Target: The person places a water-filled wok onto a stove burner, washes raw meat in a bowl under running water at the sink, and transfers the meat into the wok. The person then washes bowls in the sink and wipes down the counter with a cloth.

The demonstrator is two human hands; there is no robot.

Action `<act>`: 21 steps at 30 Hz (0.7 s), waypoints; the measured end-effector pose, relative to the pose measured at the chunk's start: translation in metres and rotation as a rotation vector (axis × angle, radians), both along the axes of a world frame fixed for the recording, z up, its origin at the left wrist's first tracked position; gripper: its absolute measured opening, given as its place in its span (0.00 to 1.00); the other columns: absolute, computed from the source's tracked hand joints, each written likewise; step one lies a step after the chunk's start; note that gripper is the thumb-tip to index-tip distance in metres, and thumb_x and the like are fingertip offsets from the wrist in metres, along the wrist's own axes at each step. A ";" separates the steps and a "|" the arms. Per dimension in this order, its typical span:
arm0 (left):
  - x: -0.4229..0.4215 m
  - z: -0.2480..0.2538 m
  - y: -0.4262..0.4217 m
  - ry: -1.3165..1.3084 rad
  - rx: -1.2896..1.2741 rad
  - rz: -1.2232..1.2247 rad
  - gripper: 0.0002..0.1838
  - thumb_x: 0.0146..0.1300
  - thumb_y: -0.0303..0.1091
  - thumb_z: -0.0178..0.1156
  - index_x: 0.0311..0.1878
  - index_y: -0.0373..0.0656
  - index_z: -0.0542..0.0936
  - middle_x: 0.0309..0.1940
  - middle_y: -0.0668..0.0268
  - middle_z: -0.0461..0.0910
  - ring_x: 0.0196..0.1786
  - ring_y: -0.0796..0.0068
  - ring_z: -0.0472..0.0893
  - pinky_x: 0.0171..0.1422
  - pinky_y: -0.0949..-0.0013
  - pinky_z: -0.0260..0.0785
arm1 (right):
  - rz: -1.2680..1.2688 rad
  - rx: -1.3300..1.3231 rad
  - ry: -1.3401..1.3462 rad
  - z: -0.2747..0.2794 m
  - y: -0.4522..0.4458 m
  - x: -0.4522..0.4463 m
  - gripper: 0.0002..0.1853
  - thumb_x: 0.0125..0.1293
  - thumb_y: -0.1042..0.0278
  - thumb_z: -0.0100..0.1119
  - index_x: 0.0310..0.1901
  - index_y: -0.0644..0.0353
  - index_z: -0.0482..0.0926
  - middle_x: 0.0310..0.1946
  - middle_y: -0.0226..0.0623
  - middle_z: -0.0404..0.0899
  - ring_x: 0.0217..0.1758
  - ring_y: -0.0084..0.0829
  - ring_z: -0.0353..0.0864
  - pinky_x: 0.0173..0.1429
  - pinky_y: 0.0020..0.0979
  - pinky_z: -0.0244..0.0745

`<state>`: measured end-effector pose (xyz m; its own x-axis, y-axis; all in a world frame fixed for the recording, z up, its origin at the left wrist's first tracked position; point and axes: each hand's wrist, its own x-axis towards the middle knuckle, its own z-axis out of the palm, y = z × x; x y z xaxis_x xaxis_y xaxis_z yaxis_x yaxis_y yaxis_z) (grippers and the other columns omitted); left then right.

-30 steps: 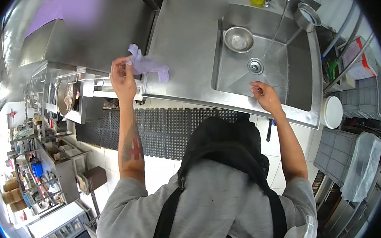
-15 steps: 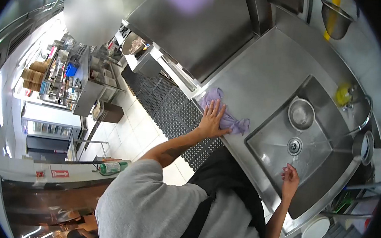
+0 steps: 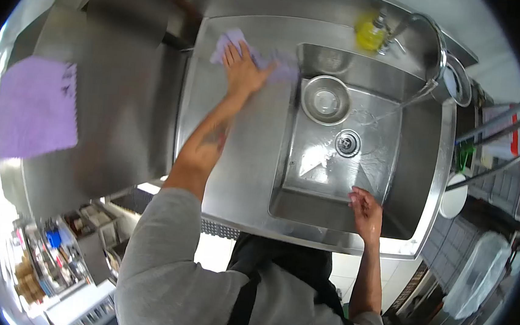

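Note:
My left hand (image 3: 243, 69) lies flat with spread fingers on a crumpled lilac cloth (image 3: 232, 40), pressing it against the steel counter (image 3: 243, 143) at its back left part. One end of the cloth trails right toward the sink rim and is blurred by motion. My right hand (image 3: 367, 215) hovers over the front of the sink basin (image 3: 308, 172), wet, its fingers loosely curled and nothing visible in them. In the basin, a round metal bowl (image 3: 326, 100) sits behind and left of the drain (image 3: 347, 144).
Water runs from the curved faucet (image 3: 438, 48) into the basin. Behind it stands a yellow soap bottle (image 3: 370, 32). A second lilac cloth (image 3: 38, 108) is spread over the steel surface at left. A metal pot (image 3: 455, 83) is at the sink's right back corner.
My left hand has slid the cloth from the counter's front left edge toward its back. The view has turned to face the sink. My right hand stays over the basin's front.

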<state>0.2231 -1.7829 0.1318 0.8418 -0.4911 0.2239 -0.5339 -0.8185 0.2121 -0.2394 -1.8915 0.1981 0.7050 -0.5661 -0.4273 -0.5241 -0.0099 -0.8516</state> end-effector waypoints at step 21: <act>-0.131 0.083 0.085 1.007 -0.897 -0.084 0.22 0.62 0.33 0.60 0.59 0.36 0.76 0.53 0.57 0.79 0.52 0.69 0.79 0.55 0.65 0.72 | -0.588 0.706 -0.504 -0.071 -0.194 0.147 0.13 0.71 0.69 0.50 0.44 0.72 0.78 0.38 0.39 0.82 0.42 0.30 0.82 0.45 0.26 0.77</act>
